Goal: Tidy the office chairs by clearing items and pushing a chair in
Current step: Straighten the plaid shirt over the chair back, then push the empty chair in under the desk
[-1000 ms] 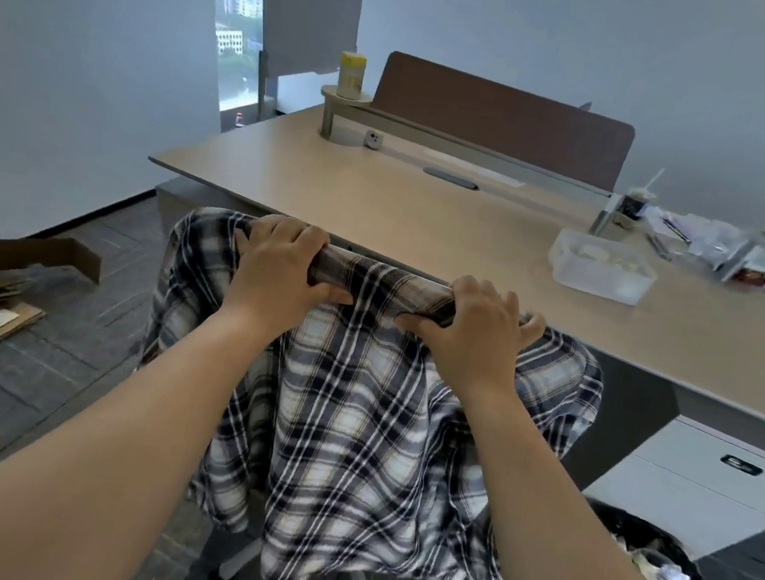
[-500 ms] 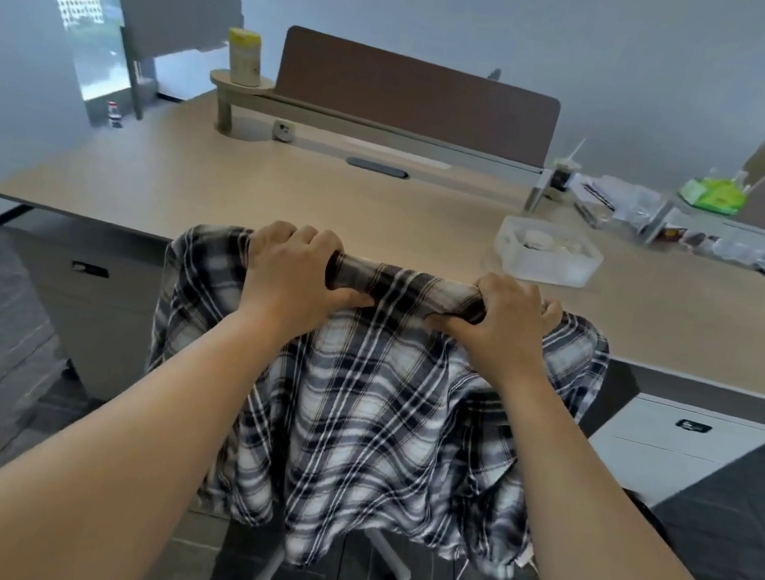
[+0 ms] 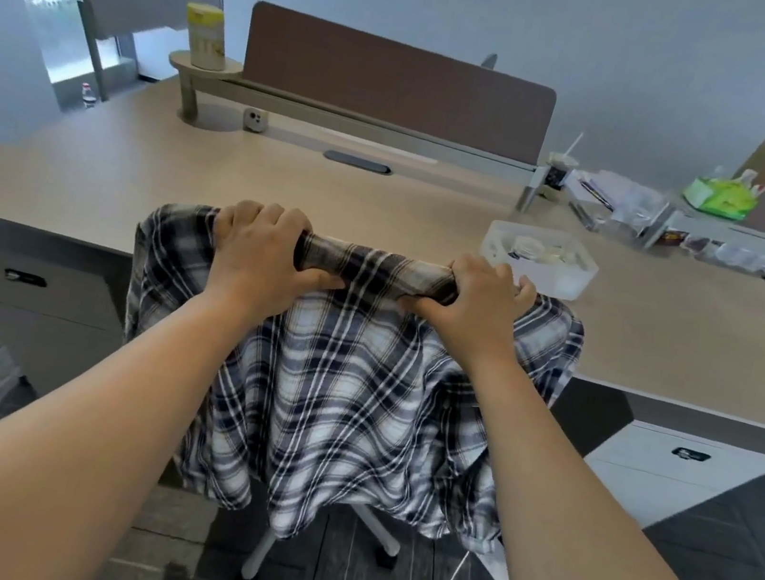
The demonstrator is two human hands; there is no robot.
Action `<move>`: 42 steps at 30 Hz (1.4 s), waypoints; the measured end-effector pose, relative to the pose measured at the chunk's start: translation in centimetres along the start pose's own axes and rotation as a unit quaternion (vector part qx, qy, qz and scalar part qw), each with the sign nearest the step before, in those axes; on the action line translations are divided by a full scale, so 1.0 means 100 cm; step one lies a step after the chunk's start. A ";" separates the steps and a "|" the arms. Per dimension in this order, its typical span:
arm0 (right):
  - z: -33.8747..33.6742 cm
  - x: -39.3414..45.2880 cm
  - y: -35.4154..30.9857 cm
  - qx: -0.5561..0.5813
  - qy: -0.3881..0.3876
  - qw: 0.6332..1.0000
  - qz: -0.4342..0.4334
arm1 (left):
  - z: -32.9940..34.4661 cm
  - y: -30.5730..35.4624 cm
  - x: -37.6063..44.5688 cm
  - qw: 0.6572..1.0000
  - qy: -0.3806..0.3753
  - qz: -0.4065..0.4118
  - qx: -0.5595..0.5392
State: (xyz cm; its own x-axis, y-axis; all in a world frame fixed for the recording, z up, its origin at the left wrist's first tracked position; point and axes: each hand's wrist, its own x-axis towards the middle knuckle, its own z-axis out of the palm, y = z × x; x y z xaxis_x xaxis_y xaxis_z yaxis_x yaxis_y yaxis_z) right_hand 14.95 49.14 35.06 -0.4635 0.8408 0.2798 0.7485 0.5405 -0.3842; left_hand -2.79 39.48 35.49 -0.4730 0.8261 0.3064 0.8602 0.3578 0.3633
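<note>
- Head view: both bare forearms stretched forward and slightly inward, wrists nearly level.
- Left hand point(image 3: 262, 254) curled over the top edge of the chair point(image 3: 374, 534) back, fingers wrapped over the far side, thumb pressed along the near side; grip closed tight on the plaid shirt point(image 3: 345, 384) and the back edge beneath it.
- Right hand point(image 3: 478, 300) in the same pose toward the right end of the back, grip likewise closed on bunched plaid cloth, thumb pointing inward.
- Shirt draped over the chair back, hanging down past the seat; only white base legs and casters visible below.
- Chair just at the near edge of the tabletop point(image 3: 139, 171), between two drawer units.
- White tray point(image 3: 567, 281) on the tabletop just beyond the right hand, holding small pale round items, too blurred to name.
- Yellow canister point(image 3: 204, 36) upright on a raised round shelf at the far left.
- Cup with straw point(image 3: 559, 167) beside the brown divider panel point(image 3: 399, 79).
</note>
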 end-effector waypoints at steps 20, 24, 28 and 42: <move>-0.020 -0.028 -0.001 0.035 0.057 0.997 0.035 | -0.011 0.028 -0.017 0.997 -0.018 0.047 -0.051; -0.054 -0.079 0.012 0.110 0.099 0.984 0.100 | -0.018 0.066 -0.048 0.978 -0.038 0.108 -0.172; -0.087 -0.140 0.035 0.124 0.131 0.969 0.170 | -0.011 0.120 -0.085 0.955 -0.096 0.171 -0.222; -0.201 -0.353 0.194 0.128 0.261 0.864 0.411 | 0.065 0.342 -0.231 0.846 -0.303 0.341 -0.275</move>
State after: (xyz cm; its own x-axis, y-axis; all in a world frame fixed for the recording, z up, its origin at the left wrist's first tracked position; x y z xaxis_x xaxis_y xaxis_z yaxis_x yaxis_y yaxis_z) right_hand 55.38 29.26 35.44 0.5020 0.8515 0.1513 0.5619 -0.1881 -0.8056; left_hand 38.81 35.45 35.07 0.4256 0.8900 0.1637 0.5962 -0.4119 0.6891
